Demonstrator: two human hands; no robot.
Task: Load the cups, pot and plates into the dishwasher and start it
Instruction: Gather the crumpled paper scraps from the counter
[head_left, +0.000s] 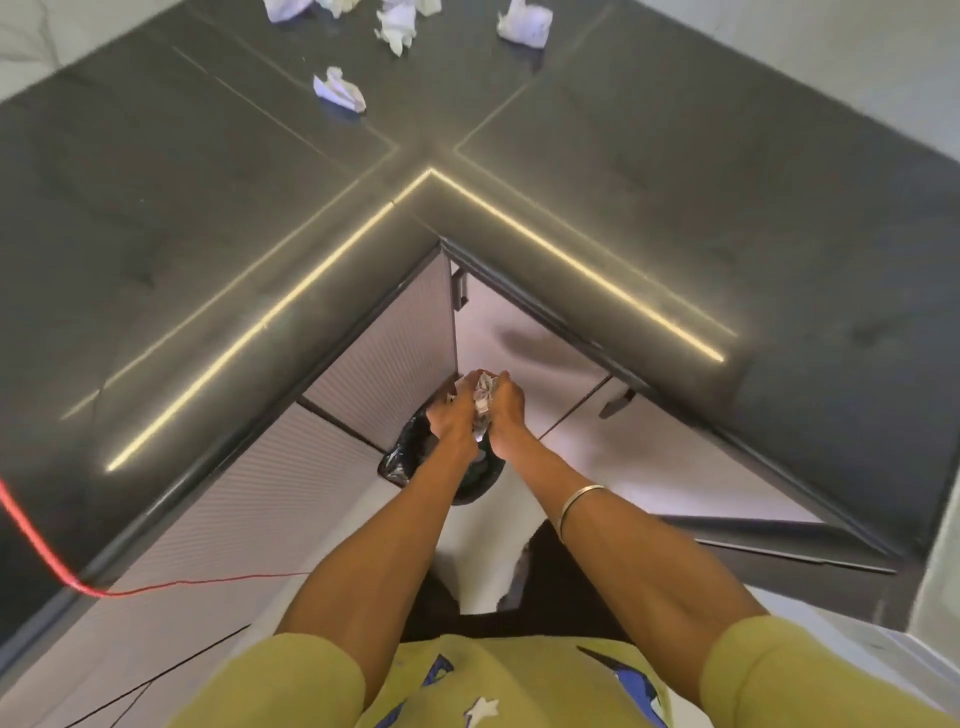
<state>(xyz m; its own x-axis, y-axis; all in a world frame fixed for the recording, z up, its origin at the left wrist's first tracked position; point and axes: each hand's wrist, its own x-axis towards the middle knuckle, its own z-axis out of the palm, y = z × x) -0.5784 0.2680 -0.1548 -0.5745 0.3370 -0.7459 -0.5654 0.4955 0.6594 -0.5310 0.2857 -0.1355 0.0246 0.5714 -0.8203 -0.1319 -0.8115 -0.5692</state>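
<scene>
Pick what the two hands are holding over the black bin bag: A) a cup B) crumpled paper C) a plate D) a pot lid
B: both the left hand and right hand grip a wad of crumpled paper above the bin bag, like the wads lying on the counter.

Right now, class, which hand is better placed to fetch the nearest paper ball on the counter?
Probably the left hand: the paper ball lies left of both hands, so the right hand would cross over. Both grip a paper wad.
</scene>
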